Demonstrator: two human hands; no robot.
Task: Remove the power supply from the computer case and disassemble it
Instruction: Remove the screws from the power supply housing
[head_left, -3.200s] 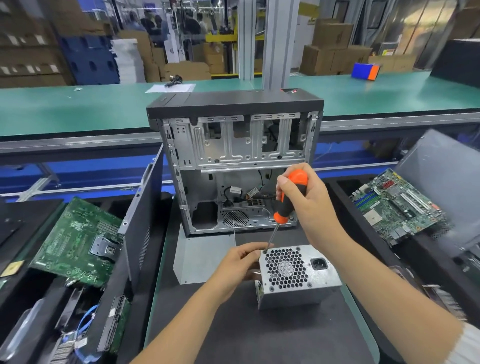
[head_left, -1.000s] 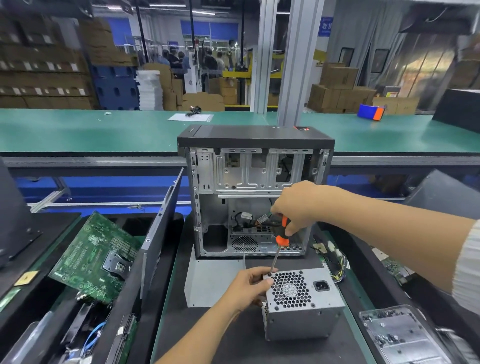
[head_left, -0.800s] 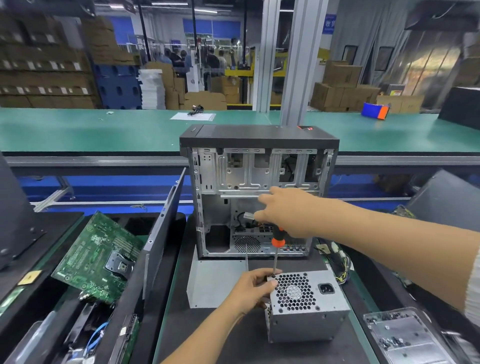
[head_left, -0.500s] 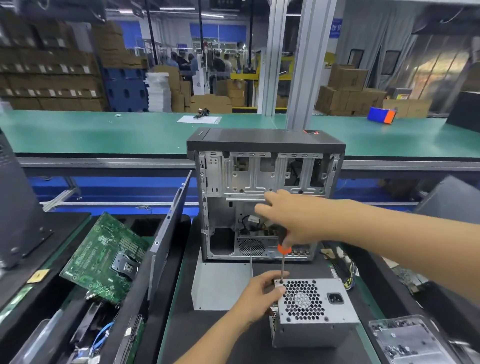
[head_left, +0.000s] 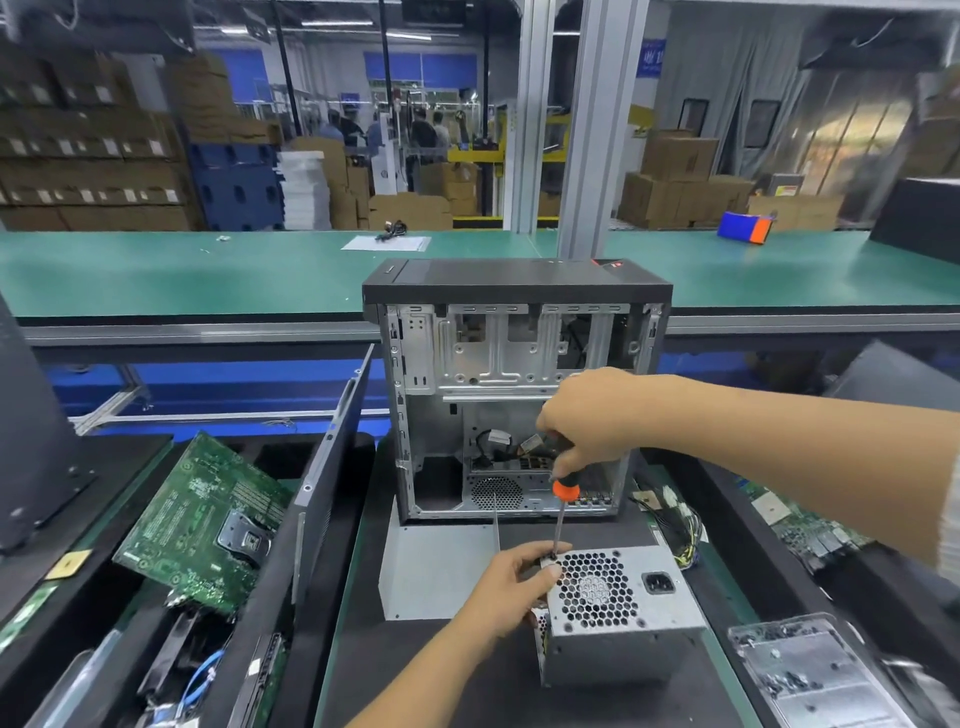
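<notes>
A grey power supply (head_left: 618, 618) stands on the black mat in front of the open computer case (head_left: 514, 395), fan grille and socket facing up. My left hand (head_left: 511, 587) holds its upper left corner, thumb and fingers curled round the edge. My right hand (head_left: 592, 421) grips the orange-and-black screwdriver (head_left: 563, 499) from above, hiding most of the handle. The shaft stands nearly upright with its tip on the supply's top left corner, beside my left fingers.
A loose metal panel (head_left: 436, 566) lies flat between case and supply. A green motherboard (head_left: 208, 525) leans in the left bin beside a dark side panel (head_left: 327, 493). Cable bundle (head_left: 675, 525) and another board (head_left: 805, 530) lie to the right; a clear tray with screws (head_left: 810, 675) sits at the lower right.
My right hand has shifted its grip on the screwdriver handle, from fingers stretched out over it to curled round it. The tip stays on the supply's corner; my left hand has kept its hold.
</notes>
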